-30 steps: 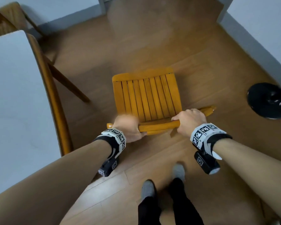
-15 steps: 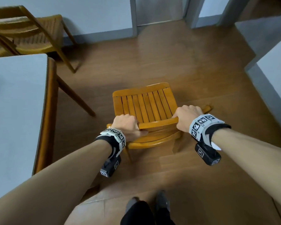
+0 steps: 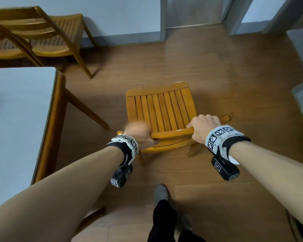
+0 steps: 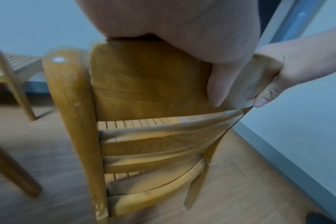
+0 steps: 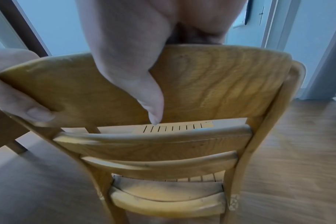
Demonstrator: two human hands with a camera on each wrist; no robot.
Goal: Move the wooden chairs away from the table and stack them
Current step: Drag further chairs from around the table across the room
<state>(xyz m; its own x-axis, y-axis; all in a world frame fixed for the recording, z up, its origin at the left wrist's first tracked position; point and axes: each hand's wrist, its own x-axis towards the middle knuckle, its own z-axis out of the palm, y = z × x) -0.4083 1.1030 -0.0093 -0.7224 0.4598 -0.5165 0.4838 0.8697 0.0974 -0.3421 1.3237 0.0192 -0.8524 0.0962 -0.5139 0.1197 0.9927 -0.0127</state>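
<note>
A wooden chair (image 3: 161, 109) with a slatted seat stands on the floor in front of me, right of the table (image 3: 16, 109). My left hand (image 3: 140, 135) grips the left end of its top back rail (image 3: 171, 133). My right hand (image 3: 202, 127) grips the right end of that rail. In the left wrist view my left hand (image 4: 217, 72) has its thumb down the rail's back (image 4: 144, 84). In the right wrist view my right hand (image 5: 136, 75) wraps the rail (image 5: 211, 84) the same way. Two more wooden chairs (image 3: 47, 39) stand at the far left by the wall.
The grey-topped table has a wooden rim and a slanted leg (image 3: 87, 110) reaching toward the held chair. Wood floor (image 3: 217, 75) lies open ahead and right. Grey walls and door frames (image 3: 163, 18) close the far side. My feet (image 3: 160, 193) are just behind the chair.
The chair has travelled with both hands away from the table's side, and my view has lifted so the far chairs and wall show. Both grips are unchanged.
</note>
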